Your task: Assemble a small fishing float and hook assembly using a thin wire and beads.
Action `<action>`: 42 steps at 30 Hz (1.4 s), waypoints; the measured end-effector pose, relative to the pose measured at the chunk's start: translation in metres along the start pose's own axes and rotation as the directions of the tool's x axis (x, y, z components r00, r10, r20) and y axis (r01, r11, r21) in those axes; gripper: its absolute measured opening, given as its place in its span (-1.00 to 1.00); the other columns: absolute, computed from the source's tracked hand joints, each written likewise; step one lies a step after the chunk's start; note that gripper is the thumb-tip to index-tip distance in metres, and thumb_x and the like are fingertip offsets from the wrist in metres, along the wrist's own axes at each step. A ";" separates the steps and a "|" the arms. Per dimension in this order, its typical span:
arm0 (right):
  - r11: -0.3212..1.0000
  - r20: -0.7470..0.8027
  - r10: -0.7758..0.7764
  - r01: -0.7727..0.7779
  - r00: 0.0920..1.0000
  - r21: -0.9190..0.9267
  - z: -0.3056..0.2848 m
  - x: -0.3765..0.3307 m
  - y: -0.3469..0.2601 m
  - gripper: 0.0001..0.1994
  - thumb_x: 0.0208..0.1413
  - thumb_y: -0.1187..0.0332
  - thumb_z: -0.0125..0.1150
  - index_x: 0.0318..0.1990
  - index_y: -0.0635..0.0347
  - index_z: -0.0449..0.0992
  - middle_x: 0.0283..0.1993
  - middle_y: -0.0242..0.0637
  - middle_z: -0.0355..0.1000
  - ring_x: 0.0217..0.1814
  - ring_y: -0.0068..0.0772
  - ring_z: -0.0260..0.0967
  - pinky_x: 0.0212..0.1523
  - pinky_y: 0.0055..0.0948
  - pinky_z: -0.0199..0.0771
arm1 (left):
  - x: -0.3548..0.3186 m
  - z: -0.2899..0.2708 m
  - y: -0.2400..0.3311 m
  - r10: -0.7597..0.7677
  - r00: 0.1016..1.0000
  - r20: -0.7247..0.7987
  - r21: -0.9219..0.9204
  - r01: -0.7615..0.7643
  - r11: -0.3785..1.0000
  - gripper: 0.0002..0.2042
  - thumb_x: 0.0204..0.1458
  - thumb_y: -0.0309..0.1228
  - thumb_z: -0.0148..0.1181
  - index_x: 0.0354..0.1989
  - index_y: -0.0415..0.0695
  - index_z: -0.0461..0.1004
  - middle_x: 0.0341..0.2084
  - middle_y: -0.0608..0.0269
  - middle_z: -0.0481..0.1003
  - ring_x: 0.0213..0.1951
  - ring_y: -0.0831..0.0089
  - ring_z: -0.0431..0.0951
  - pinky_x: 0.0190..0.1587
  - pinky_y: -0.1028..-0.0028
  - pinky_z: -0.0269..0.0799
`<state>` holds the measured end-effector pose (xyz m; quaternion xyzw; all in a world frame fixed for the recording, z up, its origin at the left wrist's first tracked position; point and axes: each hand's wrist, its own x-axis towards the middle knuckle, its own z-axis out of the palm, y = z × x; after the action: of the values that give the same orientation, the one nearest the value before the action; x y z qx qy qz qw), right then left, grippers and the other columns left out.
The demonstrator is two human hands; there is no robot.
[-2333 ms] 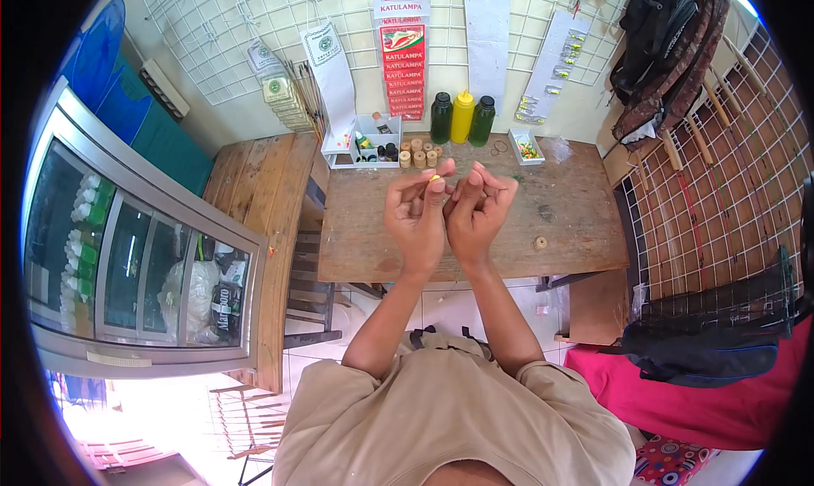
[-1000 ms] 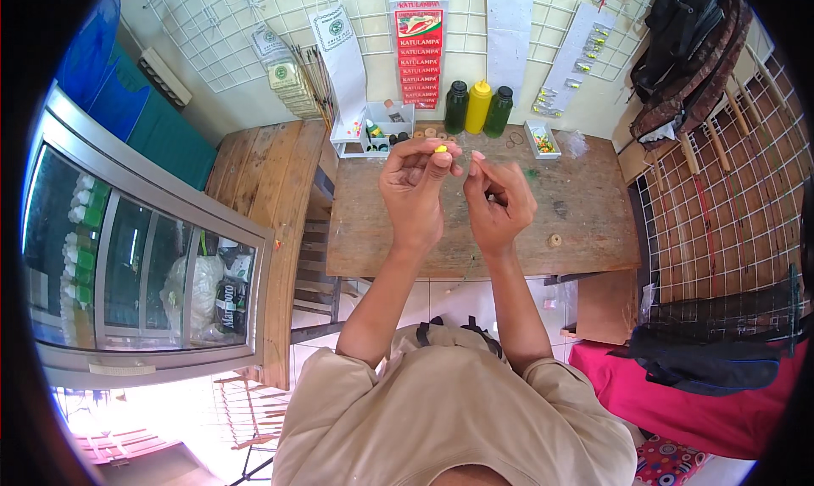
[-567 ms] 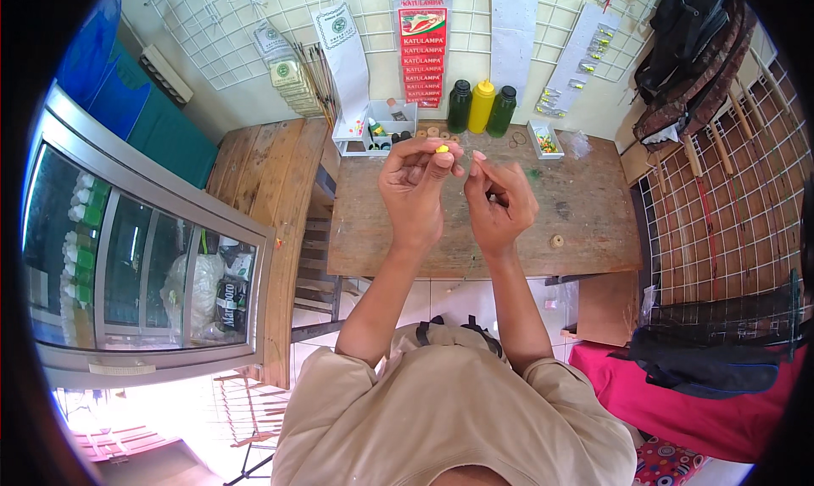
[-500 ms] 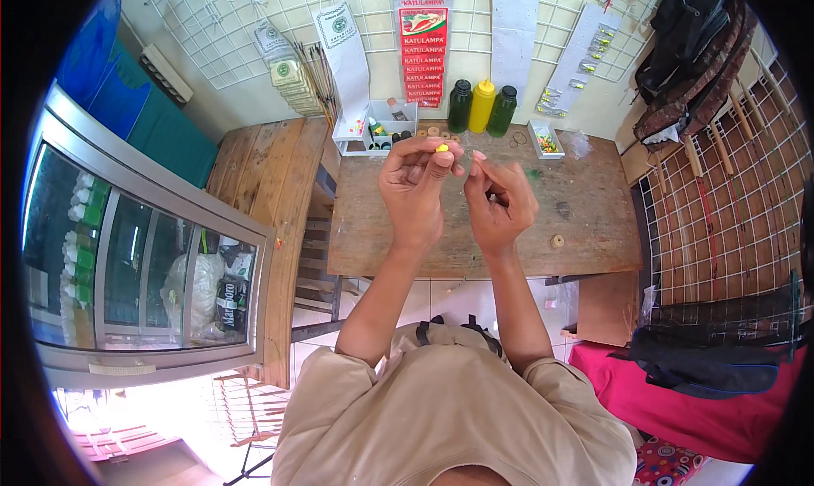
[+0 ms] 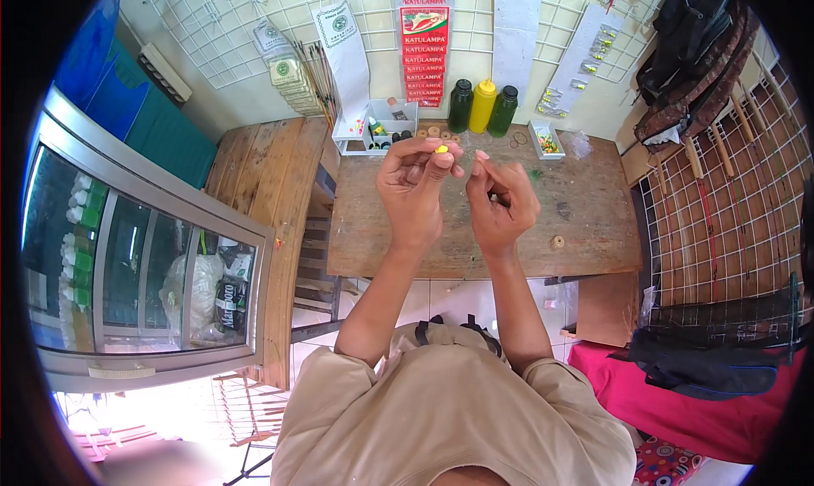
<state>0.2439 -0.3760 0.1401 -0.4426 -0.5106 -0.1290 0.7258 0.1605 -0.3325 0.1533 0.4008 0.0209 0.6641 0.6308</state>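
Above the wooden table, my left hand [image 5: 411,193] pinches a small bright yellow piece [image 5: 441,149] between thumb and fingertips. The piece looks like a bead or a tiny float; its exact kind is too small to tell. Just to the right, my right hand [image 5: 506,206] is closed, thumb against forefinger. Whatever it pinches, if anything, is too fine to make out. A narrow gap separates the fingertips of the two hands, which are raised at about the same height.
On the wooden table [image 5: 577,231] lies a small tan ring [image 5: 557,242]. Along its back stand a white divided box [image 5: 360,152], a yellow squeeze bottle [image 5: 482,108] between two dark green bottles [image 5: 460,108], and a white tray [image 5: 551,156] of small colourful pieces. A glass cabinet [image 5: 264,291] stands left.
My right hand has shifted very slightly to the right, away from the left fingertips. My left hand keeps its pinch on the yellow piece, almost in the same place.
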 end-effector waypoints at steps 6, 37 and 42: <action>1.000 0.013 -0.010 0.010 1.000 0.006 0.001 -0.001 0.000 -0.67 -0.18 0.71 0.30 -0.18 0.28 0.56 -0.58 -0.34 0.35 -0.61 -0.59 0.21 -0.60 -0.63 0.21 | 0.001 -0.001 0.001 -0.002 1.000 0.024 0.023 0.002 1.000 -0.81 0.03 -0.51 0.24 -0.19 -0.21 0.41 -0.32 0.11 0.54 -0.30 0.42 0.54 -0.35 0.48 0.47; 0.999 0.012 -0.033 0.034 0.999 -0.034 0.006 0.003 0.001 -0.72 -0.14 0.67 0.32 -0.19 0.27 0.58 -0.55 -0.32 0.39 -0.62 -0.61 0.24 -0.63 -0.64 0.22 | 0.005 -0.004 0.001 -0.065 0.996 0.066 0.110 0.058 0.992 -0.85 0.04 -0.59 0.21 -0.21 -0.28 0.46 -0.30 0.14 0.53 -0.29 0.51 0.53 -0.24 0.53 0.52; 0.999 -0.009 -0.023 0.023 1.000 -0.024 0.009 0.005 0.002 -0.75 -0.12 0.66 0.32 -0.21 0.28 0.58 -0.53 -0.34 0.40 -0.64 -0.63 0.23 -0.65 -0.65 0.20 | 0.010 -0.008 0.002 -0.013 0.979 0.202 0.215 -0.032 0.976 -0.86 0.07 -0.59 0.17 -0.19 -0.30 0.49 -0.29 0.17 0.51 -0.28 0.53 0.54 -0.23 0.54 0.53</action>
<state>0.2415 -0.3666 0.1441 -0.4450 -0.5106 -0.1455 0.7212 0.1561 -0.3210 0.1540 0.5330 0.0271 0.6166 0.5788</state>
